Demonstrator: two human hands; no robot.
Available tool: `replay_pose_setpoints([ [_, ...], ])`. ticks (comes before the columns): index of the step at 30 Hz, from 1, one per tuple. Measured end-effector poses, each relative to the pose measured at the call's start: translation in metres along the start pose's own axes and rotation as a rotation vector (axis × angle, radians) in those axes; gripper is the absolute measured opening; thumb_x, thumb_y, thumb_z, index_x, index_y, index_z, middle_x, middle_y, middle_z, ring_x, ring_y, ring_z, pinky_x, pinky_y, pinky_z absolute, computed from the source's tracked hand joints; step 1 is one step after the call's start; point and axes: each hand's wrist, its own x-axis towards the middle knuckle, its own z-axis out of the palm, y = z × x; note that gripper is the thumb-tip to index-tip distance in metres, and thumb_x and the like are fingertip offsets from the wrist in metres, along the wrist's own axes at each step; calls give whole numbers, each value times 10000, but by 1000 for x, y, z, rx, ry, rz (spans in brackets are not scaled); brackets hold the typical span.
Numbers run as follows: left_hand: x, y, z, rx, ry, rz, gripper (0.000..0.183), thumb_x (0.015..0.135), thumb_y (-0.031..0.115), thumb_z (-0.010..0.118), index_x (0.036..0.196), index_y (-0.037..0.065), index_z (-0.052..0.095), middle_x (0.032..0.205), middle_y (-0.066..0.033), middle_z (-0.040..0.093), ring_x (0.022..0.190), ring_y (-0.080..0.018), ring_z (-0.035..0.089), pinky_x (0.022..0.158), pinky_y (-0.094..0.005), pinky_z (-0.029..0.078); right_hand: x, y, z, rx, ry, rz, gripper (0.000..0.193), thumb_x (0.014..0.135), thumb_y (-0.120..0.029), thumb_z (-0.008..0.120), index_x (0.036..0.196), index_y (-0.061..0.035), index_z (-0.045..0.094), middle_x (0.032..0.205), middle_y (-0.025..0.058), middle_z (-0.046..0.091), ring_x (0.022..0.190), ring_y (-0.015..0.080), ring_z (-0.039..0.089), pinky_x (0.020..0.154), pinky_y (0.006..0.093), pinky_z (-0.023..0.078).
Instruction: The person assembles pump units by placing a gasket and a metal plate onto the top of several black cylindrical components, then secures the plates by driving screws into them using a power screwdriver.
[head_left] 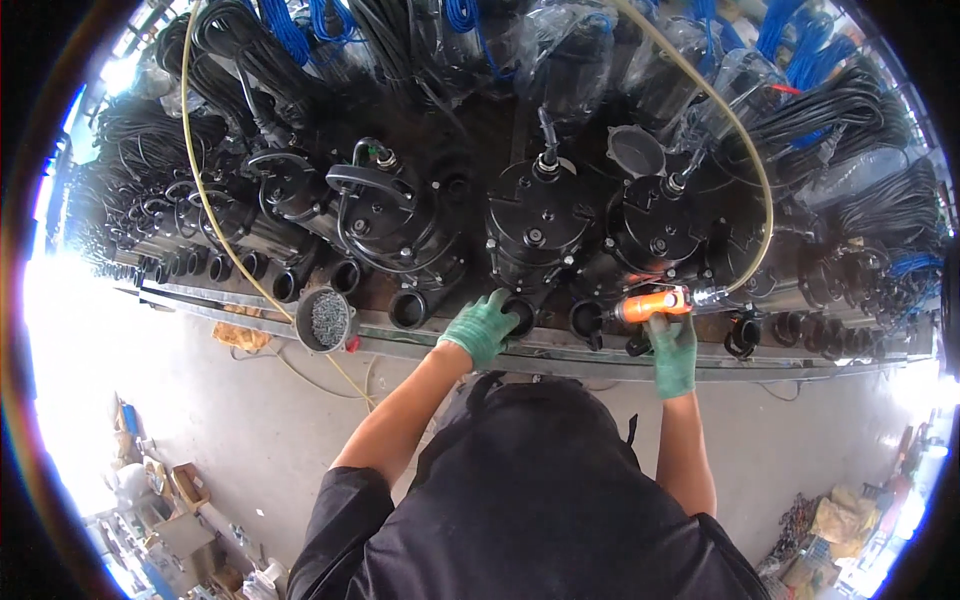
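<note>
My left hand [480, 330], in a green glove, grips the rim of the round outlet [520, 317] at the near side of a black pump [540, 215]. My right hand [672, 345], gloved alike, is wrapped round an orange air screwdriver [652, 304] lying roughly level. Its tool end points left, towards another dark outlet [586, 318]; whether it touches anything is unclear. A yellowish hose [765, 215] runs from its right end up over the bench. Just behind the tool stands a second black pump [660, 225].
Rows of similar pumps fill the bench left and right. A round bowl of screws [326, 319] sits at the bench's front edge. Coiled black cables [250, 50], blue cords [805, 50] and plastic-wrapped pumps [565, 60] crowd the back. Boxes [188, 485] stand on the floor at lower left.
</note>
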Motion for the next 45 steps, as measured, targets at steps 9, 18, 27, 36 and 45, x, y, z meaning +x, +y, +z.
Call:
replay_pose_setpoints([
  [9,3,-10,16,-68,54,49,406,804,227,778,1176,76,714,1346,-222,484,1173,-411,574,1009,-462,524,-41,-25,17,-296,194,-135,451,997,-207,710,1353,7,534,1089,21,639,983,96,575,886,248,474],
  [18,2,-9,14,-65,68,35,461,838,358,788,1192,74,709,1403,-216,477,1227,-404,564,1042,-456,502,-49,-55,72,-383,-240,-27,300,950,-13,714,1241,21,649,1015,89,716,963,167,708,807,276,576],
  [27,0,-25,5,-92,76,90,438,811,294,807,1166,55,713,1476,-207,454,1190,-404,592,1035,-457,502,57,22,176,-612,-382,-34,577,828,-60,831,1297,-45,496,1118,48,732,1036,158,682,959,309,531],
  [36,-12,18,35,-136,178,-9,370,769,251,823,1074,66,726,1407,-209,495,1154,-405,606,1000,-467,521,56,-2,158,-579,-621,-44,441,786,-109,880,1163,-20,669,1063,65,773,973,185,709,918,330,550],
  [45,-23,-10,29,-215,171,40,417,786,210,782,1176,79,718,1337,-205,527,1186,-401,581,1045,-446,499,47,-13,167,-588,-636,153,826,773,-195,898,1422,-35,412,1183,131,738,1083,251,706,924,374,563],
])
